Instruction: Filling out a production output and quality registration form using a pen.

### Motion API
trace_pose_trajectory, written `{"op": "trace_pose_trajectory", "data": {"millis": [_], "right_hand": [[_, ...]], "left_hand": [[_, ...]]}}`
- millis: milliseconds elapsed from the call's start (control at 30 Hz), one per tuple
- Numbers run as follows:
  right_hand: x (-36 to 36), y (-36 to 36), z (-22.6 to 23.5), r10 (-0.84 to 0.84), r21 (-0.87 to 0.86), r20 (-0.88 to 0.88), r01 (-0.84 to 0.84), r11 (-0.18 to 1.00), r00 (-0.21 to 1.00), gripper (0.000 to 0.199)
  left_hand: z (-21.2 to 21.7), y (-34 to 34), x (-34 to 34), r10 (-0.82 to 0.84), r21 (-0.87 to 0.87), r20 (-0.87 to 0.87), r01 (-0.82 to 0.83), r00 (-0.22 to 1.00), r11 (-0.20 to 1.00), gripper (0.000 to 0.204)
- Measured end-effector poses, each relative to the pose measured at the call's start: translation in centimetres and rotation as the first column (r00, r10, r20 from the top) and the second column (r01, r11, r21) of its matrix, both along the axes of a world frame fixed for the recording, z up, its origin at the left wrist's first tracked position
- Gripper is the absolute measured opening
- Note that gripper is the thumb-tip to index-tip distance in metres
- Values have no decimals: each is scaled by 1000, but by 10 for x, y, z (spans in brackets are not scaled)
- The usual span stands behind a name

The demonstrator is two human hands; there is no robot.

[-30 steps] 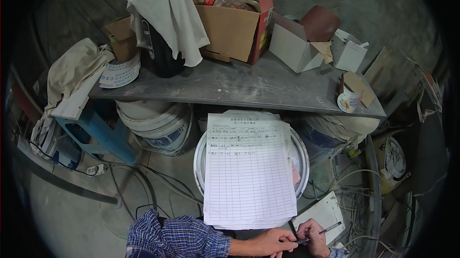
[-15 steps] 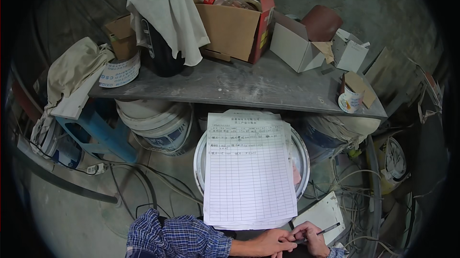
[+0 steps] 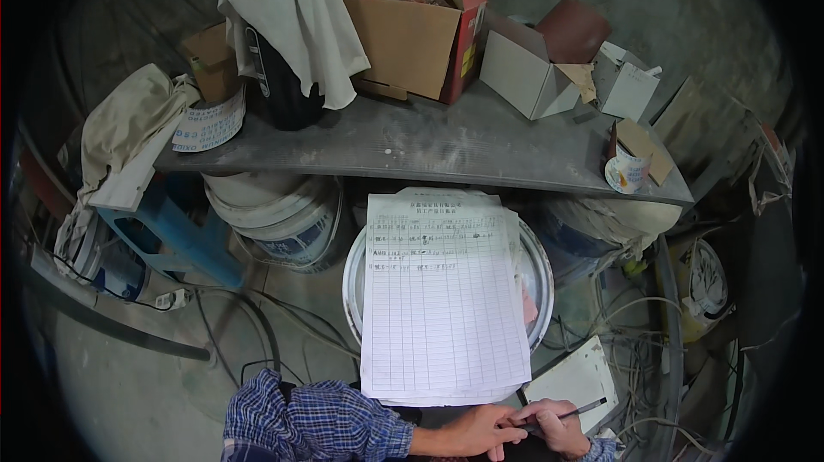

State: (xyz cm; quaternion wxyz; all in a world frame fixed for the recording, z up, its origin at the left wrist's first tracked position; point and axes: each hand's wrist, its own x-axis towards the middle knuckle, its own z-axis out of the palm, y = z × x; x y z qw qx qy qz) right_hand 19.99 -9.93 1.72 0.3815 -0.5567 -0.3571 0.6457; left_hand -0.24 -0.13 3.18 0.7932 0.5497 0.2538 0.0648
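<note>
Low in the view, my right hand (image 3: 562, 429) is closed round a slim dark pen (image 3: 587, 408), whose upper end points to the right. My left hand (image 3: 481, 430) reaches across from the left and meets the right hand at the pen's lower end. Its fingers are curled together, and what lies between them is hidden. Just beyond my hands, a stack of ruled paper forms (image 3: 446, 316) lies on the round pale lid of a bucket (image 3: 544, 290). Handwriting fills only the upper rows of the top sheet.
A dusty grey bench (image 3: 412, 149) carries cardboard boxes (image 3: 399, 46), a cloth-draped black bottle (image 3: 287, 84) and a brown abrasive roll (image 3: 573, 30). Buckets (image 3: 287, 226) and a blue stool (image 3: 172, 235) stand below. Cables (image 3: 644, 359) and a white board (image 3: 575, 380) lie at right.
The view has shifted slightly, so bench and papers sit a little higher. The pen tilts flatter in my right hand, and both hands remain together.
</note>
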Motion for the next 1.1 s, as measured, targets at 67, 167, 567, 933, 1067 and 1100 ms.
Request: {"op": "trace_pose_trajectory", "data": {"millis": [67,167,567,933,1067,1100], "right_hand": [[1,2,-2,23,4,11,-24,1000,1000,34],[-2,7,7,67,-10,4,-67,998,998,34],[-10,7,19,-219,365,-57,225,904,974,33],[-5,1,11,-258,323,18,238,916,966,26],[-6,2,11,-245,266,85,215,940,966,20],[-7,3,14,-235,212,81,214,954,969,17]], "left_hand": [[4,2,-2,-6,28,-22,6,1000,1000,19],[10,4,-3,-25,60,-75,29,997,998,21],[3,-2,5,47,-77,0,-47,999,996,19],[9,2,2,-19,-52,46,22,999,998,19],[5,-2,1,-1,-114,42,6,999,994,18],[4,-3,0,11,-126,48,-5,999,992,18]]}}
